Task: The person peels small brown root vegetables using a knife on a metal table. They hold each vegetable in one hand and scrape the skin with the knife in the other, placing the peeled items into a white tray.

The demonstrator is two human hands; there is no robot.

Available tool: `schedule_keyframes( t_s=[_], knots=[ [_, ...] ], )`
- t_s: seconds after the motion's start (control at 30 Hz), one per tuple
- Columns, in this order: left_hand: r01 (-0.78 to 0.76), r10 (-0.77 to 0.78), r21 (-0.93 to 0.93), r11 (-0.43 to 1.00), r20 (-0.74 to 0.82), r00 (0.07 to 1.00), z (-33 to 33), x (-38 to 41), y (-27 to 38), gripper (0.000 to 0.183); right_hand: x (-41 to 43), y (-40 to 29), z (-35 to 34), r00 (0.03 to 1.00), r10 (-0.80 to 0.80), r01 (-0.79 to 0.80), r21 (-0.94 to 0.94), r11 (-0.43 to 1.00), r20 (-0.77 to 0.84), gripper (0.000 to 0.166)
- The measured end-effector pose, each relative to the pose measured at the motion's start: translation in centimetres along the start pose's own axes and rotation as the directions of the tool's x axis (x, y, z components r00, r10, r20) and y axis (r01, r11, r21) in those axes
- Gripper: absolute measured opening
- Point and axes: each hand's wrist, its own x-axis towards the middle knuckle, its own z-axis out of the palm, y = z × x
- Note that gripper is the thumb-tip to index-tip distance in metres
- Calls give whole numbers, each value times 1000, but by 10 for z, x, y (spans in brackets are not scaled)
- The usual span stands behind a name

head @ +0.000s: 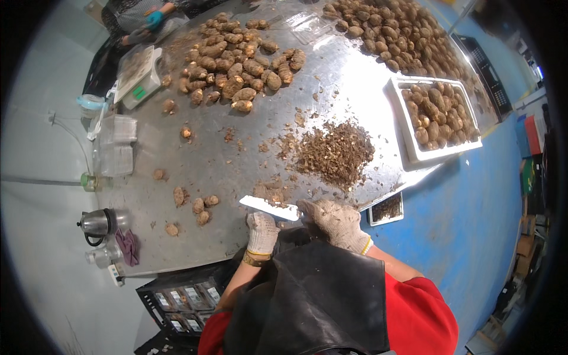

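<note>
A wide-bladed knife [269,208] is in my right hand [339,224], which wears a soiled knit glove. Its bright blade points left, with brown scraps along the upper edge. My left hand [262,233], gloved too, is just below the blade's tip; the blade hides its fingers, so any grip is unclear. Just past the blade shows a brown, rough taro-like piece [270,191], partly covered. A heap of brown peelings [335,153] lies beyond my right hand on the metal table [230,166]. Several small taro corms [198,205] rest to the left.
Unpeeled taro [239,66] is piled at the far side. A white foam box [412,151] of corms stands on the right, before a larger heap [399,31]. Clear plastic trays [116,146], a scale [140,77] and a kettle [95,222] line the left. Another person's gloved hand [154,20] shows top left.
</note>
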Motion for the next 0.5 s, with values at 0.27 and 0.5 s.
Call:
schedule_keyframes(
  t_s=[0.27, 0.5],
  knots=[
    [-166, 16, 980, 112, 165, 986, 8, -12, 16, 52, -2, 0, 5, 999, 41, -42, 24, 999, 18, 41],
    [-212, 133, 950, -227, 246, 960, 5, -11, 15, 60, -2, 0, 2, 996, 76, -79, 73, 994, 38, 40]
  ],
)
